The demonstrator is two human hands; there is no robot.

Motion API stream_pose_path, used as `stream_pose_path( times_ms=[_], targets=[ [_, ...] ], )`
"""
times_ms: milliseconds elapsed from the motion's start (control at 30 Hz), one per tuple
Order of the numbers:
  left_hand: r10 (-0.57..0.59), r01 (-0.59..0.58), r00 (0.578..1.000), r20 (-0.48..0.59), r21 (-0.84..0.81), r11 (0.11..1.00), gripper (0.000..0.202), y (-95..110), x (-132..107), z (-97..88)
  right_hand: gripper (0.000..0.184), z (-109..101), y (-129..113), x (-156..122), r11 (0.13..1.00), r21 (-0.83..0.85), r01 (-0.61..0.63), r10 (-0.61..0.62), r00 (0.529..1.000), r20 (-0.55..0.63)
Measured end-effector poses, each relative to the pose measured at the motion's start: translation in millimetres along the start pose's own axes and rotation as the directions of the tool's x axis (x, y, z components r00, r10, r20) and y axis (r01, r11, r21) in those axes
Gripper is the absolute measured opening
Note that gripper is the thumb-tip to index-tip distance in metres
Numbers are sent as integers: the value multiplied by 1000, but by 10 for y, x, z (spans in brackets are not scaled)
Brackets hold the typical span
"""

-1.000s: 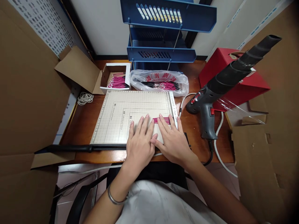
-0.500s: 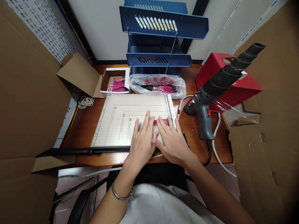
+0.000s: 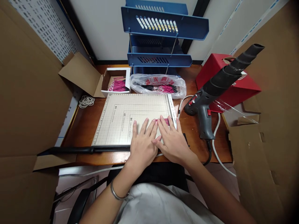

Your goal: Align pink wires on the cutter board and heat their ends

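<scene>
A beige gridded paper-cutter board (image 3: 121, 121) lies on the wooden desk. My left hand (image 3: 143, 143) and my right hand (image 3: 173, 141) rest side by side on its near right part, fingers stretched out flat. A small row of pink wires (image 3: 163, 120) lies under and between the fingertips, next to the board's right ruler strip (image 3: 172, 107). Most of the wires are covered by my fingers. The cutter's black arm (image 3: 81, 150) lies along the board's near edge.
A black heat gun (image 3: 217, 90) stands right of the board, its white cord (image 3: 217, 146) trailing off the desk. Behind are a plastic bag of wires (image 3: 158, 85), a small box of pink wires (image 3: 116, 82), blue stacked trays (image 3: 161, 40), a red box (image 3: 231, 81), rubber bands (image 3: 86, 101). Cardboard walls flank both sides.
My left fingers slid back toward me and closer to the right hand, covering more of the pink wires. The view shifted slightly.
</scene>
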State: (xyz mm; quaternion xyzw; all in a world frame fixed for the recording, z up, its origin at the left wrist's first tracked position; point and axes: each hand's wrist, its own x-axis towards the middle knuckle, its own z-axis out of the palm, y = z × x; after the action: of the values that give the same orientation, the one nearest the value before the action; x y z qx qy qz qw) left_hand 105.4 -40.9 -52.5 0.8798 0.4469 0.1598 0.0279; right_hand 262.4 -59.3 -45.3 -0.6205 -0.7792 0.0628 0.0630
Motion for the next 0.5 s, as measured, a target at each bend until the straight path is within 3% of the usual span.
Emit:
stream_pose_path(
  times_ms=[167, 300, 500],
  targets=[
    [-18, 17, 999, 33, 25, 1000, 53, 29, 33, -2, 102, 69, 18, -2, 999, -34, -2, 0, 999, -35],
    [-5, 5, 1000, 19, 12, 1000, 55, 44, 97, 4, 101, 60, 32, 3, 1000, -15, 3, -3, 999, -33],
    [129, -128, 992, 5, -79, 989, 56, 49, 231, -7, 95, -7, 66, 14, 998, 56, 21, -23, 999, 27]
  ],
)
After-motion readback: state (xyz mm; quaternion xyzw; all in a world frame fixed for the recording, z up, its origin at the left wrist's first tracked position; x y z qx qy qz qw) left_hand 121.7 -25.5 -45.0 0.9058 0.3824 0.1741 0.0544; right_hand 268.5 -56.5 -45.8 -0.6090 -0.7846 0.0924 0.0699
